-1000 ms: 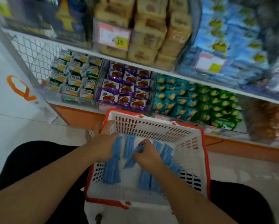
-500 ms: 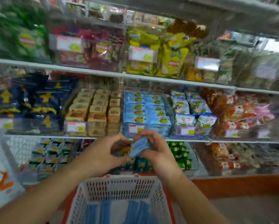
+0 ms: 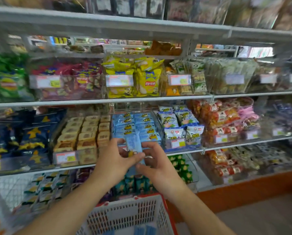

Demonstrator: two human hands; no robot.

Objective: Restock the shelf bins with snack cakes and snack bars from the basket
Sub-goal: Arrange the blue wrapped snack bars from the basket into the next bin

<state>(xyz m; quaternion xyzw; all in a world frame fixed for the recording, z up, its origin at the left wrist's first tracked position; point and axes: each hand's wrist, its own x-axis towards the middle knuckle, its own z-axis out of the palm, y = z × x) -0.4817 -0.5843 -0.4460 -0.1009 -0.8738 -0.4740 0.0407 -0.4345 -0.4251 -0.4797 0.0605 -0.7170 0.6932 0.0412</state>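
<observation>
- On the far left of the middle shelf stand dark blue packs with yellow stars (image 3: 28, 136), and beside them a clear bin of tan snack cakes (image 3: 84, 133). They take no part in this step.
- The left hand (image 3: 115, 160) is raised in front of the shelf edge. Its fingers curl around the left side of a light blue snack pack (image 3: 133, 145), with the thumb pressing on the lower part of the pack.
- The pack stands almost upright between the two hands, so its long axis runs from bottom to top. Its printed back faces the camera.
- The right hand (image 3: 156, 163) pinches the right edge and the lower end of the same pack, so both hands hold one thing and neither is free.
- The target seems to be the bin of light blue packs (image 3: 135, 126), which lies directly behind and a little above the held pack. The packs there lie flat in rows, so the held pack probably must be tilted forward and laid down, not pushed in upright.
- Both hands are about equally near this bin; the right one is slightly closer to its front label.
- Right of it stands a bin of white and green bags (image 3: 179, 122).
- Below, the basket (image 3: 158, 211) with a red rim holds more blue packs.
</observation>
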